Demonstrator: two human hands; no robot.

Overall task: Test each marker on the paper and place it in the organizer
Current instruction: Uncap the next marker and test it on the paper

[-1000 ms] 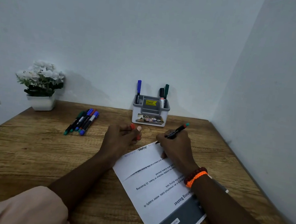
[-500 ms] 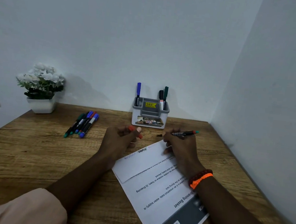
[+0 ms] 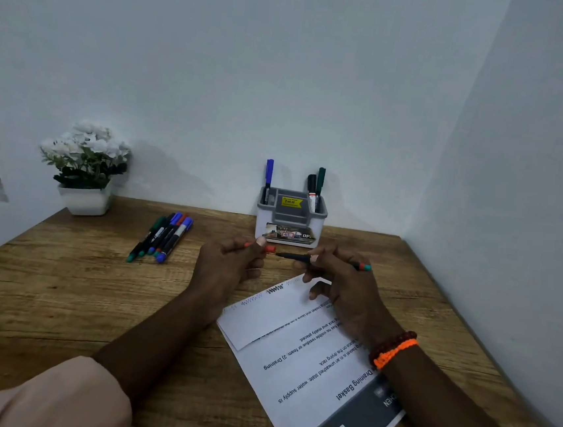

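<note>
My right hand (image 3: 342,281) holds a black marker (image 3: 295,257) level above the paper, its bare tip pointing left. My left hand (image 3: 230,265) pinches the marker's red cap (image 3: 269,248), which sits just off the tip. The printed paper (image 3: 310,360) lies under both hands with zigzag test scribbles near its top edge. The grey and white organizer (image 3: 290,216) stands behind the hands at the wall, with a blue marker (image 3: 268,174) on its left and a black and a green marker on its right. Several capped markers (image 3: 164,236) lie in a row at the left.
A white pot of white flowers (image 3: 85,170) stands at the back left corner of the wooden desk (image 3: 59,295). Walls close the desk at the back and along the right side.
My right hand lifted the marker off the paper and turned it level. The tip has come close to the red cap in my left hand.
</note>
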